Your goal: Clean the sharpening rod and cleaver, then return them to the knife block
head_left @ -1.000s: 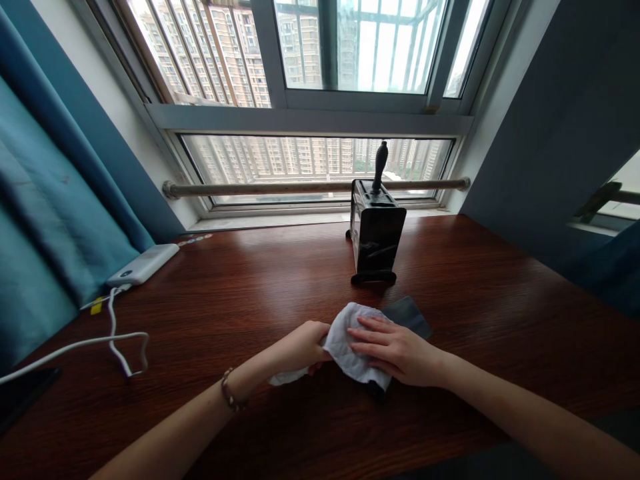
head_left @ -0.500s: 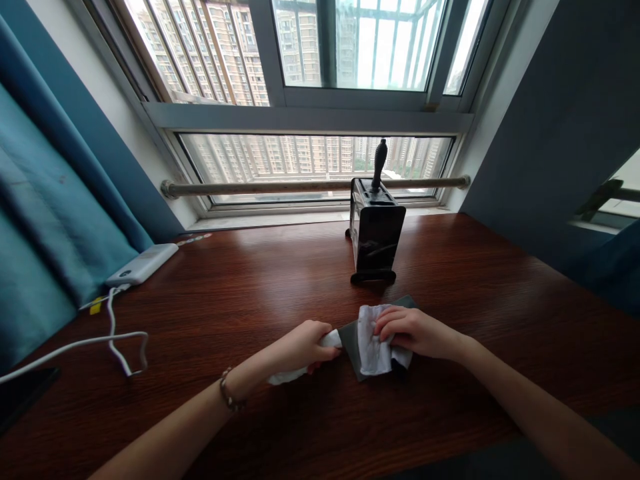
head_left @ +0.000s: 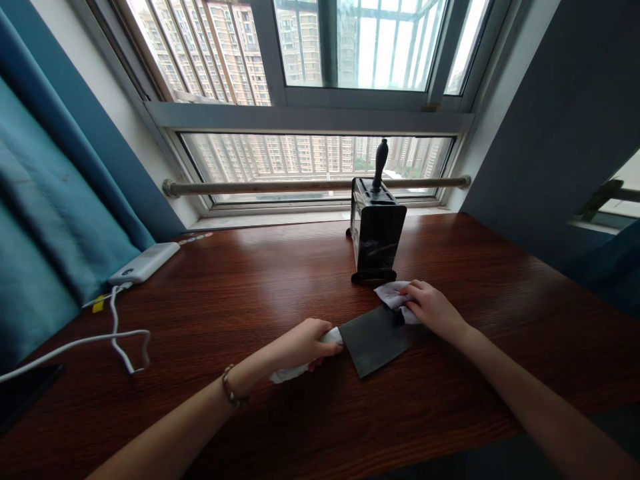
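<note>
A cleaver with a broad dark blade (head_left: 377, 341) points away to the right, low over the brown table. My left hand (head_left: 313, 341) is closed round its handle end, where white material (head_left: 290, 374) shows; I cannot tell whether that is a wrapping or a cloth. Pinched in the fingers of my right hand (head_left: 433, 308) is a crumpled white cloth (head_left: 395, 293), which lies against the blade's far edge. Just beyond the cloth stands a black knife block (head_left: 383, 237), with one dark handle (head_left: 381, 160) upright in its top.
On the left of the table (head_left: 240, 273) lie a white power bank (head_left: 145, 262), a looping white cable (head_left: 117, 333) and a dark phone-like slab (head_left: 27, 393). A blue curtain (head_left: 60, 187) hangs there. A rail (head_left: 275, 188) crosses the window behind the table.
My right hand has moved the cloth away from me, from the middle of the blade to its far edge, baring more of the blade. My left hand has stayed nearly still.
</note>
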Demonstrator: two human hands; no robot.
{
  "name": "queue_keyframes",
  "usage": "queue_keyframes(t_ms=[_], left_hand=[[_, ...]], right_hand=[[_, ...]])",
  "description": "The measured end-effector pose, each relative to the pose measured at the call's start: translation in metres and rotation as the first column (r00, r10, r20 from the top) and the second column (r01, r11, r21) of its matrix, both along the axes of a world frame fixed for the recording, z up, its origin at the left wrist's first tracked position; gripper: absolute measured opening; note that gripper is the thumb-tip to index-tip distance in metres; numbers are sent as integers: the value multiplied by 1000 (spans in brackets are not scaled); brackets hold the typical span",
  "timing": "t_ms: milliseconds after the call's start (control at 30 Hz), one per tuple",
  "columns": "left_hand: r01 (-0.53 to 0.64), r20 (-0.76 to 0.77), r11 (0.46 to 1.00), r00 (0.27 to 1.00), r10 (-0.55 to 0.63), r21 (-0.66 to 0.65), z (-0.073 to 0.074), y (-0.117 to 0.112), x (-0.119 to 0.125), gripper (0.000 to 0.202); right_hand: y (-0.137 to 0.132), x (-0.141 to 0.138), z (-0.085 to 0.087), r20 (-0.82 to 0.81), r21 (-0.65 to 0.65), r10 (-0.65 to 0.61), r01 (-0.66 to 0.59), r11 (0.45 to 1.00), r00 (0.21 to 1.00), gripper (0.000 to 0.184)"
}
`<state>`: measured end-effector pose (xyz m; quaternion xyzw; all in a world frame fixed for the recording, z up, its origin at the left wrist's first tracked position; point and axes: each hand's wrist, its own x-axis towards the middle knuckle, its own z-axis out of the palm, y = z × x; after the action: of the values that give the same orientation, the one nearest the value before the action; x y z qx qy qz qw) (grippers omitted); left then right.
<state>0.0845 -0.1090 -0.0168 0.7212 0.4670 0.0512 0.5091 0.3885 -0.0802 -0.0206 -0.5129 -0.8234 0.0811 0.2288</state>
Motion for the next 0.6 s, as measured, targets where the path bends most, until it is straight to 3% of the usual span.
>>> queue_keyframes(t_ms=[133, 267, 433, 500, 600], left_hand=[[-10, 2, 1000, 1000, 10, -11, -1, 1, 0, 37], [-13, 11, 1000, 1000, 13, -11, -3, 1, 0, 38], [-4, 43, 1000, 999, 4, 6, -5, 1, -1, 38], [8, 57, 1000, 998, -9, 14, -5, 1, 0, 37], [21, 57, 1000, 998, -22, 18, -4, 0, 1, 34]], right_hand=[[-7, -11, -5, 8, 62, 81, -82, 995, 997, 19], [-19, -27, -6, -17, 58, 264, -262, 963, 964, 25], [-34, -45, -1, -7, -28, 598, -598, 801, 802, 36], [-36, -49, 0, 0, -48, 663, -662, 748, 749, 38], [-36, -50, -1, -33, -45, 689, -690, 723, 724, 37]])
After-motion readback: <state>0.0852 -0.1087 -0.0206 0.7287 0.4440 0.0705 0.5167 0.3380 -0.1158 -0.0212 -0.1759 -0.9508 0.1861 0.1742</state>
